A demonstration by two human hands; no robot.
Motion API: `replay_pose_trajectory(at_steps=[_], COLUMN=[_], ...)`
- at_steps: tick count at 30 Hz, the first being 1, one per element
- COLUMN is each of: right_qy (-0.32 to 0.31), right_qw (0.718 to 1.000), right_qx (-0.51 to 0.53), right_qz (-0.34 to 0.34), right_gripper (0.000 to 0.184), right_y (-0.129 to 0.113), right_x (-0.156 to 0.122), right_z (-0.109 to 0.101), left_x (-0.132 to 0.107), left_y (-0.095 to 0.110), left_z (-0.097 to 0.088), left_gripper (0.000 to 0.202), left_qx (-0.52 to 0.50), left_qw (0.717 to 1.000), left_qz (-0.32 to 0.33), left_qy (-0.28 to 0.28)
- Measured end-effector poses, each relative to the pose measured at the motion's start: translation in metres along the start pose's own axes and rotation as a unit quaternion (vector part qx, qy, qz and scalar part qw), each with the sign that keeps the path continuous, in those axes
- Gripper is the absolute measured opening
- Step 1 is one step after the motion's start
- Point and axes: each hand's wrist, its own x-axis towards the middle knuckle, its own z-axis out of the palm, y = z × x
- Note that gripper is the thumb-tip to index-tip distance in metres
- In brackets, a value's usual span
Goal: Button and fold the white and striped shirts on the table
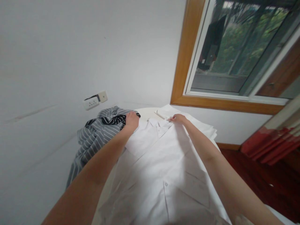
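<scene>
A white button-up shirt lies spread front side up, its collar at the far end and its lower part towards me. My right hand pinches the shirt at the edge beside the collar, on the right. On the other side, my left hand is closed with curled fingers over a black cloth with white stripes, right against the shirt's left shoulder. Its fingertips are partly hidden. That black cloth rests on a grey striped garment heaped along the left.
Folded white cloth lies under and beyond the shirt at the right, on a round pale tabletop. A wall socket sits behind the striped heap. A wood-framed window and a red and cream curtain stand to the right.
</scene>
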Motion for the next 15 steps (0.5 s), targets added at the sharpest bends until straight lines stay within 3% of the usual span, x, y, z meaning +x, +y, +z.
replay_pose_trajectory(at_steps=[6,10,12,15], right_qy=[-0.053,-0.013,0.010,0.027], right_qw=[0.996,0.996,0.995,0.987], right_qx=[0.008,0.025,0.047,0.122], right_qz=[-0.071,-0.085,-0.093,-0.097], right_gripper=[0.024,0.024,0.028,0.026], right_y=[-0.003,0.007,0.014,0.017], right_x=[-0.002,-0.012,-0.019,-0.030], right_z=[-0.010,-0.023,-0.028,-0.031], left_x=[0.006,0.002,-0.001,-0.003], left_y=[-0.005,-0.013,-0.013,-0.006], left_z=[-0.015,-0.025,-0.024,-0.020], left_gripper=[0.028,0.033,0.031,0.026], left_qx=[-0.079,-0.178,-0.243,-0.383], left_qw=[0.996,0.979,0.960,0.907], left_qz=[-0.042,-0.097,-0.131,-0.168], left_qy=[-0.018,0.026,0.042,0.044])
